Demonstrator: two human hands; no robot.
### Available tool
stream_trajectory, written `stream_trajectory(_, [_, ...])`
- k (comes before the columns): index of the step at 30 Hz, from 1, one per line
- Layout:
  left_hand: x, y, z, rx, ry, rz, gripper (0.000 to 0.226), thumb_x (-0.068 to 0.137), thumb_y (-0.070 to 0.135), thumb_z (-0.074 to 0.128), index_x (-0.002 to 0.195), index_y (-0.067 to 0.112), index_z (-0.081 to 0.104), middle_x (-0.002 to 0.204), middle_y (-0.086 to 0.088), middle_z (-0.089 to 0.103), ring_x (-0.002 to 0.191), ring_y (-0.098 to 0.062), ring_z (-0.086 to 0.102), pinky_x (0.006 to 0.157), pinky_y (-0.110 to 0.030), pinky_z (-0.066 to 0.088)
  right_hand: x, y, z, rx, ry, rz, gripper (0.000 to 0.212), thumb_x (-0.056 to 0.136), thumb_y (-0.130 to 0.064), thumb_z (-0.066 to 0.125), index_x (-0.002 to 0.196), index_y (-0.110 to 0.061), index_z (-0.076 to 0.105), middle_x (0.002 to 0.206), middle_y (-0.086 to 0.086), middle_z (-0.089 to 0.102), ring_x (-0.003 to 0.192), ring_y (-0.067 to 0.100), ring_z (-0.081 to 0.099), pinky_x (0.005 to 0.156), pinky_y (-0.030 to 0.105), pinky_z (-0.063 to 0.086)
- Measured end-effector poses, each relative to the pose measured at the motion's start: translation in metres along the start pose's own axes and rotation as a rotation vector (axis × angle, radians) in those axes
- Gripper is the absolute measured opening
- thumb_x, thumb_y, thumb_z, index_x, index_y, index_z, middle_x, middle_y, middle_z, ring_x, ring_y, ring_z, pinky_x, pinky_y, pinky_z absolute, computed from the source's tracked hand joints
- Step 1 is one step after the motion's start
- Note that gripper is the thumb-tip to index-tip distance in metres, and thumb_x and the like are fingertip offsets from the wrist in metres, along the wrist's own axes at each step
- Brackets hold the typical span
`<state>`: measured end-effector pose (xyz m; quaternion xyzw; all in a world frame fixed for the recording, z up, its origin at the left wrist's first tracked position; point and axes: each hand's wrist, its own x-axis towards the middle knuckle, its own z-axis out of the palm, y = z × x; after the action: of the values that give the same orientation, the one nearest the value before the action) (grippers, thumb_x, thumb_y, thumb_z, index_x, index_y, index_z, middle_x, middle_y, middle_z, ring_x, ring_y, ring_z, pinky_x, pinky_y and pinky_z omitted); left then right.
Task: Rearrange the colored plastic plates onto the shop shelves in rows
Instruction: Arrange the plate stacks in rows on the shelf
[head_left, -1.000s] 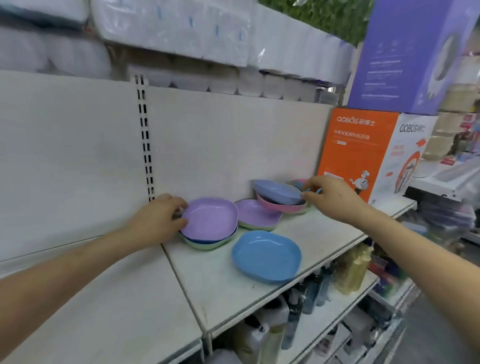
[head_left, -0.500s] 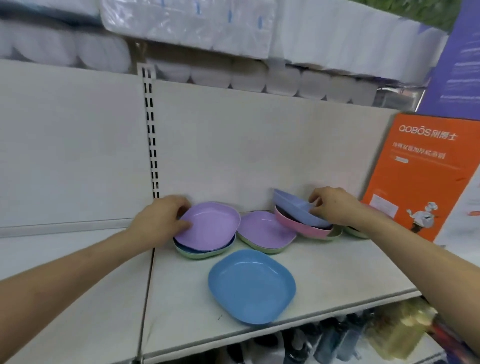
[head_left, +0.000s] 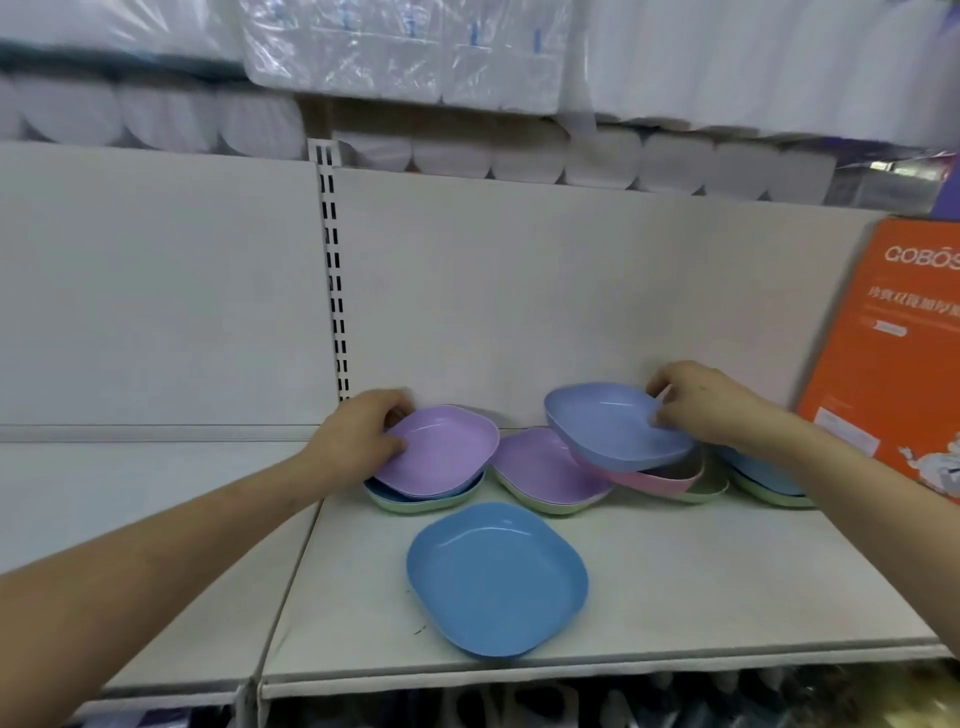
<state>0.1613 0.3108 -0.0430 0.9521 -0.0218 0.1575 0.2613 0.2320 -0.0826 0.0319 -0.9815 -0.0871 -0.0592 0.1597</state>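
Note:
My left hand (head_left: 358, 434) grips the left rim of a purple plate (head_left: 441, 449), tilted up off a small stack of blue and green plates (head_left: 415, 500). My right hand (head_left: 701, 410) pinches the far right rim of a periwinkle-blue plate (head_left: 613, 428), lifted and tilted above a pink plate (head_left: 649, 480) and a green one beneath it. Between the two stacks lies another purple plate on a green one (head_left: 540, 467). A single blue plate (head_left: 496, 577) lies flat near the front of the white shelf (head_left: 701, 587). A blue and green stack (head_left: 769, 480) sits partly hidden behind my right forearm.
An orange boxed product (head_left: 893, 343) stands at the shelf's right end. White wrapped paper rolls (head_left: 405, 57) fill the shelf above. A slotted upright (head_left: 332, 270) splits the back panel. The neighbouring shelf (head_left: 156, 483) lies to the left. Bottles show dimly on the shelf below.
My right hand has lifted the periwinkle plate off the pink one and tilted it. My left hand has tipped the purple plate up off its stack. The camera has swung left and closer.

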Motion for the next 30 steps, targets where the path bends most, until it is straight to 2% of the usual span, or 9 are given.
stream_trajectory(1, [0.000, 0.001, 0.000, -0.004, 0.003, -0.020, 0.025, 0.079, 0.008, 0.071, 0.100, 0.022, 0.068, 0.094, 0.007, 0.067, 0.088, -0.017, 0.063, 0.078, -0.035, 0.054, 0.001, 0.002, -0.003, 0.028, 0.013, -0.015, 0.013, 0.084, -0.010, 0.068, 0.096, -0.006, 0.069, 0.082, 0.000, 0.065, 0.073, 0.019, 0.057, 0.062, 0.032, 0.042])
stream_trajectory(3, [0.001, 0.002, -0.001, -0.010, 0.013, -0.056, 0.019, 0.080, 0.009, 0.070, 0.096, 0.020, 0.069, 0.092, 0.006, 0.068, 0.088, -0.019, 0.065, 0.078, -0.036, 0.055, 0.001, 0.004, -0.009, 0.046, 0.057, -0.041, 0.014, 0.085, -0.010, 0.064, 0.087, 0.003, 0.067, 0.072, 0.006, 0.060, 0.064, 0.021, 0.048, 0.060, 0.034, 0.037])
stream_trajectory(5, [0.001, 0.003, -0.003, -0.004, 0.026, -0.077, 0.014, 0.082, 0.011, 0.071, 0.093, 0.020, 0.069, 0.091, 0.006, 0.069, 0.088, -0.019, 0.065, 0.078, -0.037, 0.055, -0.002, 0.002, -0.015, 0.041, 0.105, -0.072, 0.014, 0.091, -0.013, 0.061, 0.085, -0.001, 0.067, 0.078, 0.010, 0.065, 0.067, 0.022, 0.051, 0.061, 0.035, 0.036])
stream_trajectory(9, [0.003, 0.005, -0.010, 0.028, 0.072, -0.086, 0.008, 0.084, 0.013, 0.070, 0.086, 0.020, 0.067, 0.086, 0.007, 0.068, 0.085, -0.019, 0.066, 0.076, -0.037, 0.056, -0.014, -0.005, -0.024, 0.081, 0.165, -0.133, 0.019, 0.099, -0.016, 0.057, 0.081, -0.014, 0.063, 0.083, 0.005, 0.064, 0.074, 0.020, 0.055, 0.060, 0.034, 0.038])
stream_trajectory(13, [0.007, 0.008, -0.020, 0.088, 0.114, -0.088, 0.005, 0.087, 0.015, 0.067, 0.087, 0.019, 0.068, 0.085, 0.006, 0.070, 0.085, -0.021, 0.066, 0.077, -0.036, 0.055, -0.015, -0.006, -0.027, 0.112, 0.199, -0.155, 0.018, 0.101, -0.017, 0.055, 0.086, -0.016, 0.065, 0.087, 0.004, 0.065, 0.077, 0.019, 0.057, 0.060, 0.033, 0.039])
stream_trajectory(18, [0.008, 0.014, -0.023, 0.240, 0.149, -0.023, 0.014, 0.094, 0.013, 0.058, 0.099, 0.016, 0.071, 0.092, 0.002, 0.071, 0.091, -0.024, 0.063, 0.072, -0.030, 0.040, -0.017, -0.009, -0.027, 0.147, 0.221, -0.179, 0.016, 0.101, -0.016, 0.055, 0.092, -0.014, 0.068, 0.090, 0.005, 0.067, 0.083, 0.025, 0.059, 0.066, 0.033, 0.042])
stream_trajectory(21, [0.007, 0.014, -0.023, 0.328, 0.136, -0.002, 0.014, 0.095, 0.013, 0.056, 0.102, 0.016, 0.068, 0.097, -0.005, 0.073, 0.092, -0.030, 0.064, 0.074, -0.033, 0.046, -0.021, -0.011, -0.025, 0.183, 0.219, -0.195, 0.016, 0.101, -0.017, 0.056, 0.092, -0.015, 0.068, 0.088, 0.004, 0.067, 0.082, 0.024, 0.059, 0.066, 0.034, 0.043])
stream_trajectory(25, [0.004, 0.015, -0.025, 0.371, 0.127, 0.027, 0.011, 0.091, 0.012, 0.052, 0.097, 0.021, 0.055, 0.088, -0.005, 0.070, 0.078, -0.033, 0.062, 0.071, -0.042, 0.055, -0.028, -0.011, -0.023, 0.237, 0.203, -0.222, 0.017, 0.102, -0.018, 0.056, 0.090, -0.017, 0.068, 0.086, 0.004, 0.067, 0.079, 0.023, 0.058, 0.063, 0.035, 0.042])
stream_trajectory(30, [0.005, 0.016, -0.027, 0.341, 0.114, -0.023, 0.019, 0.090, 0.011, 0.055, 0.102, 0.020, 0.066, 0.093, -0.003, 0.072, 0.085, -0.030, 0.065, 0.075, -0.039, 0.055, -0.031, -0.013, -0.020, 0.266, 0.191, -0.224, 0.018, 0.101, -0.017, 0.056, 0.089, -0.015, 0.068, 0.084, 0.005, 0.066, 0.076, 0.022, 0.055, 0.064, 0.035, 0.040])
